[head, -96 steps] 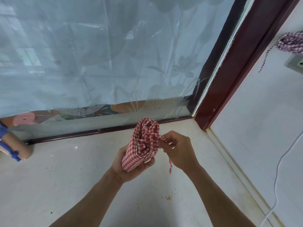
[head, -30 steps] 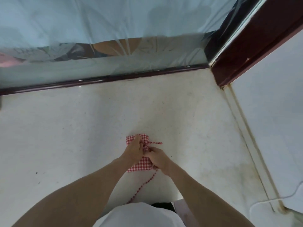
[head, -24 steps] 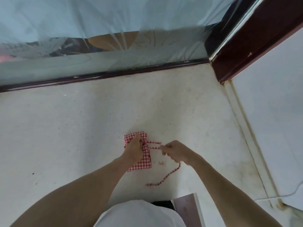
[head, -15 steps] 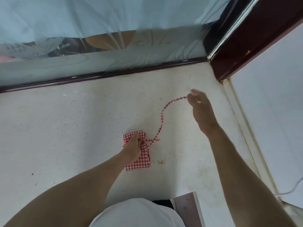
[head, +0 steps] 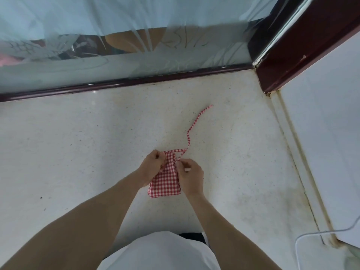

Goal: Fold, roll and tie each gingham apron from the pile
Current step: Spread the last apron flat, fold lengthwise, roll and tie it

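Head view, apron: the rolled red-and-white gingham apron (head: 165,182) is lying on the pale speckled tabletop (head: 78,152), a little below and left of the frame's centre, its long side running up and down the picture.
Head view, left hand: the left hand (head: 153,166) is sitting at the roll's upper left edge, fingers curled shut in a grip on the fabric there; what exactly is being pinched under the fingers is hidden.
Head view, right hand: the right hand (head: 190,176) is lying against the roll's right edge, its grip closing thumb against forefinger on the tie strap (head: 191,129) just where the strap leaves the roll's upper right corner.
Head view, strap: from the top of the roll the strap is crossing rightward, then bending up toward the upper right of the frame, its loose end lying flat on the tabletop well apart from both hands.
Head view, surroundings: a dark red window frame (head: 136,82) is running across the upper part of the picture, with frosted patterned glass (head: 136,26) above it; a white cable (head: 311,233) is curving at the lower right; white clothing (head: 161,252) is filling the bottom centre.
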`<state>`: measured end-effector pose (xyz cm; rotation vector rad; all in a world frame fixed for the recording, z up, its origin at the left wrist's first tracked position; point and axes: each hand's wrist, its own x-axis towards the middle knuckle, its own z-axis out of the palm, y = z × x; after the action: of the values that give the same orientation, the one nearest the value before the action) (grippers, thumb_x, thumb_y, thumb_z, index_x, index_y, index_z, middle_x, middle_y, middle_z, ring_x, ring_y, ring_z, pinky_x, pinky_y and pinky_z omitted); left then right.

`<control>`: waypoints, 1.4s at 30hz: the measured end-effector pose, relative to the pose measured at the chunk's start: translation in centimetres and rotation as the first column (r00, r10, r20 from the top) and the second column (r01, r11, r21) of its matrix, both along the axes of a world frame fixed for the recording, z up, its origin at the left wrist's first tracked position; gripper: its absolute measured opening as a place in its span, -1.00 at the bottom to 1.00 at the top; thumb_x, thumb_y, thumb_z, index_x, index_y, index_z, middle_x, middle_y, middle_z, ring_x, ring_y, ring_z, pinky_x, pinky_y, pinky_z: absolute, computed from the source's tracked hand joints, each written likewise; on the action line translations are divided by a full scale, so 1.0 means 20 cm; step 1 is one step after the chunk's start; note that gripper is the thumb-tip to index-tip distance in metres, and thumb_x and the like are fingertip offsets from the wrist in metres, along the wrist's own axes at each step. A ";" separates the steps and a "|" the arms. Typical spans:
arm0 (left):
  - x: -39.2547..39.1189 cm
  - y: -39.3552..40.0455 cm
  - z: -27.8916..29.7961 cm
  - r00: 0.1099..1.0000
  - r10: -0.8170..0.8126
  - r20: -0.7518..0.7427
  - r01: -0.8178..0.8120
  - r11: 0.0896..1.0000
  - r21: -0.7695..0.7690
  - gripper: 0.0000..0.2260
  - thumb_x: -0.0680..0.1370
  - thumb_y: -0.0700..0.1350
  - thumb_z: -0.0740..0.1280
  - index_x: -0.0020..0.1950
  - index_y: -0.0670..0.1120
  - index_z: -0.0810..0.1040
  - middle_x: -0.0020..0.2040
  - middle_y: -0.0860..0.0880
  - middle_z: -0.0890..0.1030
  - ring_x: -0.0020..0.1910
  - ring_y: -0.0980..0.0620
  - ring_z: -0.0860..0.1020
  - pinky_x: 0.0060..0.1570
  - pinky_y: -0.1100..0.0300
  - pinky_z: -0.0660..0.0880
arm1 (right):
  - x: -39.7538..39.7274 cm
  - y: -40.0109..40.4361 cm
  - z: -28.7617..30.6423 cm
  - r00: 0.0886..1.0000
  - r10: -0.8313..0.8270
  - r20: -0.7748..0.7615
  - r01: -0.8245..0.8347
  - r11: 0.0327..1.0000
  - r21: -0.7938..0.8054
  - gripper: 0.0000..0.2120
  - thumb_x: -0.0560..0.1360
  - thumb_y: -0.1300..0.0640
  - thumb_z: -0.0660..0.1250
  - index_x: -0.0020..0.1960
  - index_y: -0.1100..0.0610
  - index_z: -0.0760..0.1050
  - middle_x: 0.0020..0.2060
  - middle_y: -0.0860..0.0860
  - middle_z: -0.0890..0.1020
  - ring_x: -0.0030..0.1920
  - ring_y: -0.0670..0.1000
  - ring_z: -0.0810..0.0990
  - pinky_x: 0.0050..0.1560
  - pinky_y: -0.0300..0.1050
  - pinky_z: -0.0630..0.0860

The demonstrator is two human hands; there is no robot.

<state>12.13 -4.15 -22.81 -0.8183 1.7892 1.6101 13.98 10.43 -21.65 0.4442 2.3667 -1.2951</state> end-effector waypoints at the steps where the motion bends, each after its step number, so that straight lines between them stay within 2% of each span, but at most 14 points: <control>1: 0.00 0.00 0.00 1.000 0.023 0.021 -0.023 0.999 0.025 -0.82 0.69 -0.10 0.14 -0.09 -0.09 0.41 -0.30 -0.03 0.47 -0.28 0.02 0.41 -0.10 0.09 0.40 | 0.00 -0.02 0.00 0.996 0.031 -0.080 -0.028 0.999 0.032 -0.78 0.61 -0.01 0.31 0.13 0.08 0.62 -0.01 -0.08 0.66 -0.01 -0.09 0.61 0.09 -0.18 0.56; 5: -0.01 -0.01 0.01 0.989 0.113 0.095 -0.127 0.979 0.162 -0.83 0.68 -0.12 0.16 -0.08 -0.11 0.43 -0.30 -0.04 0.48 -0.26 0.02 0.41 -0.13 0.11 0.40 | 0.02 -0.08 0.02 0.945 0.246 -0.215 -0.235 0.969 0.072 -0.83 0.65 0.07 0.24 0.10 0.15 0.53 -0.02 -0.01 0.57 -0.04 -0.04 0.54 0.00 -0.21 0.50; 9: 0.00 -0.03 0.02 0.963 0.229 0.141 -0.262 0.915 0.308 -0.85 0.66 -0.17 0.22 -0.10 -0.13 0.47 -0.23 -0.05 0.55 -0.22 0.00 0.50 -0.13 0.10 0.50 | 0.01 -0.10 0.01 0.869 0.440 -0.225 -0.387 0.889 0.243 -0.85 0.66 0.11 0.21 0.11 0.16 0.51 0.03 0.01 0.50 -0.04 -0.01 0.51 -0.02 -0.14 0.54; 14: 0.01 -0.04 0.09 0.958 0.272 0.090 -0.284 0.863 0.418 -0.84 0.62 -0.27 0.24 -0.16 -0.18 0.50 -0.28 -0.07 0.59 -0.32 0.03 0.56 -0.30 0.20 0.54 | -0.05 -0.12 0.02 0.906 0.404 -0.127 -0.360 0.893 0.269 -0.75 0.69 0.04 0.15 0.22 0.12 0.52 0.03 0.01 0.53 -0.11 -0.03 0.52 -0.03 -0.15 0.53; 17: 0.02 -0.03 0.11 0.971 0.237 -0.005 -0.221 0.912 0.344 -0.91 0.57 -0.30 0.32 -0.13 -0.24 0.56 -0.23 -0.11 0.61 -0.24 -0.01 0.58 -0.22 0.17 0.54 | -0.09 -0.11 0.01 0.914 0.390 -0.116 -0.366 0.912 0.187 -0.79 0.66 0.09 0.22 0.12 0.19 0.57 -0.01 0.05 0.55 -0.10 -0.01 0.51 -0.01 -0.15 0.51; 21: 0.03 -0.01 0.12 0.969 0.239 -0.055 -0.220 0.947 0.236 -0.94 0.52 -0.27 0.39 -0.06 -0.24 0.65 -0.12 -0.16 0.66 -0.08 -0.10 0.62 -0.09 0.13 0.55 | -0.11 -0.08 0.03 0.944 0.320 -0.079 -0.325 0.945 -0.048 -0.83 0.61 0.13 0.32 0.05 0.22 0.62 -0.03 0.04 0.57 -0.04 0.02 0.54 0.03 -0.17 0.49; 25: 0.03 -0.01 0.11 0.967 0.253 0.002 -0.251 0.960 0.126 -0.95 0.51 -0.21 0.43 -0.08 -0.14 0.70 -0.05 -0.12 0.70 0.01 -0.08 0.64 0.05 0.08 0.59 | -0.12 -0.06 0.10 0.946 0.301 0.119 -0.257 0.923 -0.287 -0.78 0.61 0.10 0.26 0.05 0.15 0.67 -0.05 0.05 0.66 -0.01 0.04 0.63 0.10 -0.09 0.54; 28: 0.04 0.04 0.13 0.973 0.228 -0.046 -0.231 0.968 -0.102 -0.95 0.47 -0.16 0.48 -0.15 -0.01 0.69 -0.15 0.03 0.69 -0.11 0.10 0.64 -0.14 0.25 0.57 | -0.13 -0.07 0.14 0.922 0.257 0.288 -0.114 0.895 -0.432 -0.64 0.64 -0.01 0.13 0.06 0.12 0.66 -0.21 -0.07 0.70 -0.15 -0.10 0.65 -0.01 -0.13 0.55; 30: 0.07 0.07 0.14 0.971 0.200 -0.130 -0.222 0.956 -0.190 -0.94 0.46 -0.17 0.50 -0.12 -0.02 0.70 -0.19 0.09 0.68 -0.23 0.23 0.62 -0.25 0.36 0.56 | -0.13 -0.11 0.13 0.908 0.191 0.372 -0.049 0.933 -0.357 -0.62 0.68 0.01 0.05 0.09 0.03 0.66 -0.29 -0.18 0.66 -0.21 -0.17 0.61 -0.08 -0.21 0.51; 32: 0.08 0.09 0.14 0.968 0.150 -0.203 -0.197 0.952 -0.235 -0.91 0.46 -0.18 0.50 -0.07 -0.03 0.72 -0.19 0.11 0.69 -0.23 0.23 0.62 -0.13 0.28 0.61 | -0.15 -0.15 0.09 0.909 0.172 0.381 -0.098 0.974 -0.204 -0.62 0.67 0.02 0.07 0.17 0.08 0.65 -0.12 -0.07 0.68 -0.10 -0.07 0.62 0.02 -0.09 0.58; 35: 0.09 0.06 0.14 0.960 -0.029 -0.279 -0.073 0.935 -0.347 -0.89 0.48 -0.13 0.49 -0.02 0.02 0.73 -0.19 0.17 0.63 -0.21 0.24 0.58 -0.20 0.37 0.50 | -0.15 -0.17 0.05 0.896 0.090 0.434 -0.044 0.992 -0.115 -0.65 0.66 0.04 0.11 0.13 0.18 0.61 -0.24 -0.02 0.57 -0.26 -0.07 0.52 -0.26 -0.20 0.44; 37: 0.10 0.00 0.14 0.925 -0.212 -0.317 0.048 0.890 -0.453 -0.85 0.50 -0.12 0.47 0.04 0.05 0.71 -0.15 0.14 0.58 -0.21 0.23 0.50 -0.24 0.44 0.34 | -0.17 -0.15 0.03 0.898 0.066 0.436 -0.023 0.994 -0.105 -0.71 0.66 0.05 0.13 0.04 0.17 0.57 -0.27 -0.01 0.53 -0.27 -0.04 0.50 -0.25 -0.19 0.42; 40: 0.12 -0.08 0.11 0.734 -0.593 -0.330 0.283 0.709 -0.646 -0.79 0.53 -0.13 0.43 0.15 0.01 0.69 -0.06 0.04 0.59 -0.14 0.10 0.47 -0.08 0.34 0.36 | -0.19 -0.15 0.03 0.901 0.063 0.429 -0.005 0.991 -0.134 -0.77 0.64 0.06 0.19 -0.16 0.07 0.50 -0.26 -0.02 0.53 -0.26 -0.03 0.50 -0.20 -0.16 0.46; 42: 0.12 -0.11 0.09 0.581 -0.737 -0.346 0.322 0.598 -0.734 -0.80 0.51 -0.16 0.45 0.13 -0.04 0.69 -0.09 -0.02 0.61 -0.12 0.02 0.52 0.02 0.16 0.45 | -0.18 -0.15 0.03 0.896 0.042 0.443 0.009 0.994 -0.112 -0.73 0.60 0.04 0.28 -0.26 0.07 0.48 -0.32 0.00 0.53 -0.30 -0.02 0.50 -0.25 -0.13 0.46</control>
<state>14.62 -6.33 -20.96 0.1882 2.7612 0.8707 10.33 7.39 -21.07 0.6118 1.9032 -1.1623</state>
